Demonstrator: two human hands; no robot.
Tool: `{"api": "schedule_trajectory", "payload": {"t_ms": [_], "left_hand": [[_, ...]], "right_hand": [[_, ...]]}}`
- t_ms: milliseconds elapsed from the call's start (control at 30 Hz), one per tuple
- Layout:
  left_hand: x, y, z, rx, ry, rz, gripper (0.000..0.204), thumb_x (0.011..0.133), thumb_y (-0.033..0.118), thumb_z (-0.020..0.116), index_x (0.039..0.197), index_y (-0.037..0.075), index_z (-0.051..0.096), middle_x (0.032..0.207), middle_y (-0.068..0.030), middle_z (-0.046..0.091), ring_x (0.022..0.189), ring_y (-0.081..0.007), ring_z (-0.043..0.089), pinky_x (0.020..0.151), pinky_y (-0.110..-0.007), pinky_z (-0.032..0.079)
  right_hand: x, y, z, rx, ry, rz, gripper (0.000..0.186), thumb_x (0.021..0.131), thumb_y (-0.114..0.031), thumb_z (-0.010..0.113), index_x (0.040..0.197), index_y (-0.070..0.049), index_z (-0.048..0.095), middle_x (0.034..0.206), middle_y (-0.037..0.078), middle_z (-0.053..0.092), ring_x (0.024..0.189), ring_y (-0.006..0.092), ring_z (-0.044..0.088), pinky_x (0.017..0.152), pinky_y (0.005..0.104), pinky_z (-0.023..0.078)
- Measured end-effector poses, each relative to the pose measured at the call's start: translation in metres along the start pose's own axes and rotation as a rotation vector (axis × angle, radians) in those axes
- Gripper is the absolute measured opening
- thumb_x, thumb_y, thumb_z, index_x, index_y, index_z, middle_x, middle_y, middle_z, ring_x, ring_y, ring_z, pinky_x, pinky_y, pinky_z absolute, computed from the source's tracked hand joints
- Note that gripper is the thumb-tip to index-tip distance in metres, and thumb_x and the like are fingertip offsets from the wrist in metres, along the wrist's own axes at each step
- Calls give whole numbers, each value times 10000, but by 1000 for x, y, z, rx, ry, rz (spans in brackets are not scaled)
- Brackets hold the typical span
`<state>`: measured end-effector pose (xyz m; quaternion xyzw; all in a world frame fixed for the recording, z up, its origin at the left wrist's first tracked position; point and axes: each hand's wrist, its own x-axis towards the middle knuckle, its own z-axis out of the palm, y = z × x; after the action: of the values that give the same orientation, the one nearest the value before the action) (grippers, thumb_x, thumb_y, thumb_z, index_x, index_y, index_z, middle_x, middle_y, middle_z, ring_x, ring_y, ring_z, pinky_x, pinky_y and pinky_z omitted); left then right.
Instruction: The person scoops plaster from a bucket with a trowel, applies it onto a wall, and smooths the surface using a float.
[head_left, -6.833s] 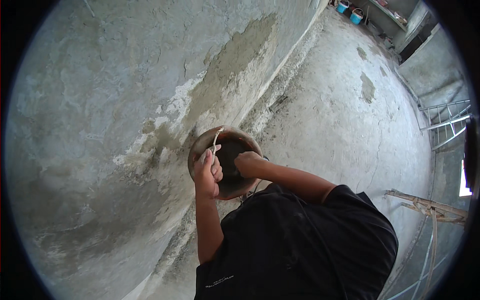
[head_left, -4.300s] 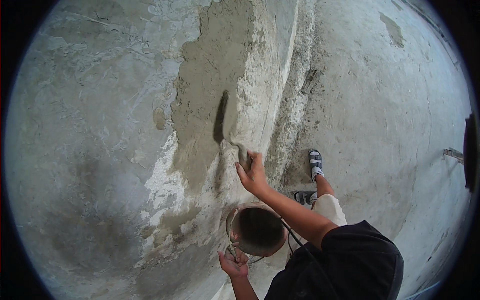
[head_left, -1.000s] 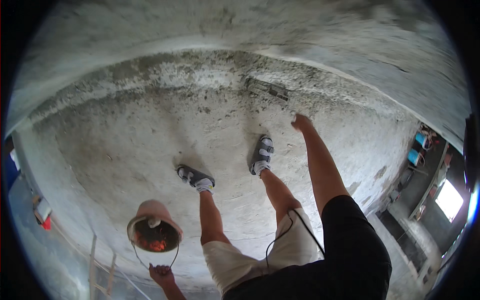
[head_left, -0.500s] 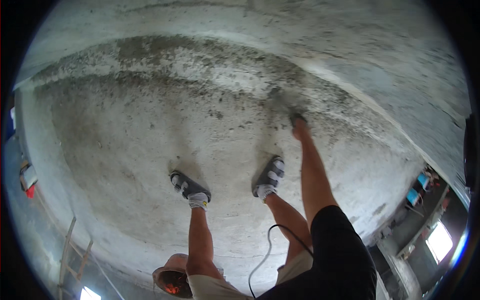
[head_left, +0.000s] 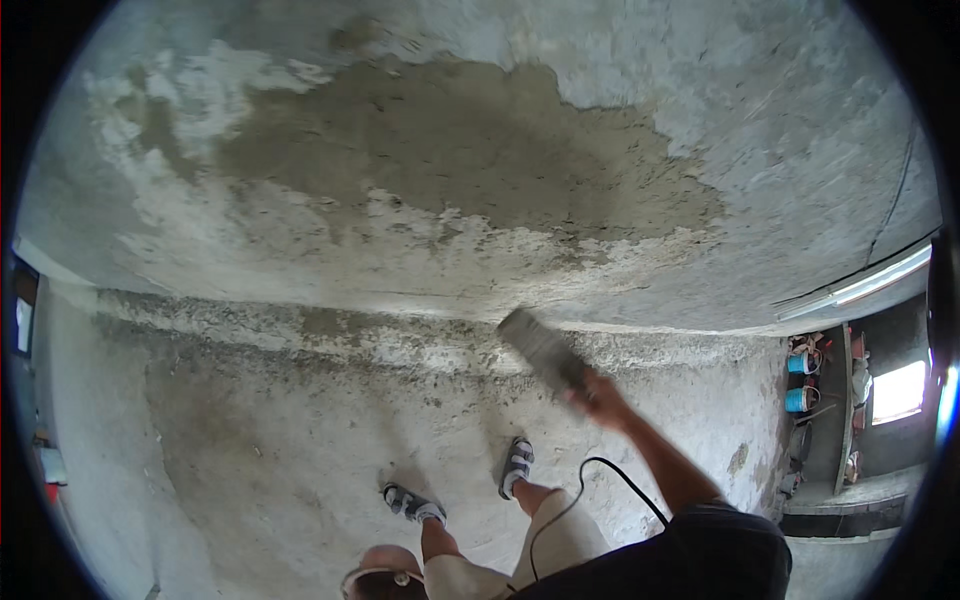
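Head-mounted fisheye, looking steeply down past the wearer's own legs at the concrete floor [head_left: 300, 480], with the plastered wall [head_left: 450, 180] filling the top half up close. Edges bend hard toward the rim.

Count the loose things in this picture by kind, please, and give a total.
Trowel, in the right hand: 1
Bucket, at the lower edge: 1
Sandals: 2
Blue containers, far right: 2
Total: 6
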<state>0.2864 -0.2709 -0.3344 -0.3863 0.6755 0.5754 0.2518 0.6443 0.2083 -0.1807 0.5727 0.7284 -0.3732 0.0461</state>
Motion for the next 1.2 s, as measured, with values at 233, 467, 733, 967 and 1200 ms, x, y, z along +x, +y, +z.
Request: {"api": "schedule_trajectory", "payload": {"t_ms": [233,467,733,967,1200], "left_hand": [[7,56,-62,-88,75,63,363,930,310,555,1197,83,462,875,-81,534,612,-152,477,460,-272,357],[3,61,-81,-158,152,91,427,926,320,568,1261,65,496,969,-97,580,655,-172,514,467,-284,374],[-9,64,-61,-226,-44,34,313,930,374,519,693,229,374,524,104,239,413,-47,228,384,-217,190],[-37,62,-21,-224,-185,-129,318,935,351,519,682,228,370,511,96,247,395,-45,228,379,-229,198],[-68,58,18,-141,-232,-149,357,925,349,575,664,223,366,500,88,261,376,-57,244,373,-254,226]], "right_hand": [[-5,-192,-220,-450,1101,-502,343,844,-241,727,1043,14,612,629,112,614,506,197,606,445,320,457],[70,-295,-225,-769,1109,-604,330,893,-362,655,982,-45,626,571,123,580,454,205,568,447,347,457],[186,-239,-42,-899,498,-428,317,891,-355,588,1015,-64,612,890,83,659,720,247,662,578,386,541],[142,-250,-25,-810,593,-401,334,883,-407,568,885,-76,606,671,132,643,629,303,663,618,462,546],[97,-352,-167,-693,1083,-658,396,891,-443,565,819,-54,574,512,63,547,449,258,571,439,422,469]]}}
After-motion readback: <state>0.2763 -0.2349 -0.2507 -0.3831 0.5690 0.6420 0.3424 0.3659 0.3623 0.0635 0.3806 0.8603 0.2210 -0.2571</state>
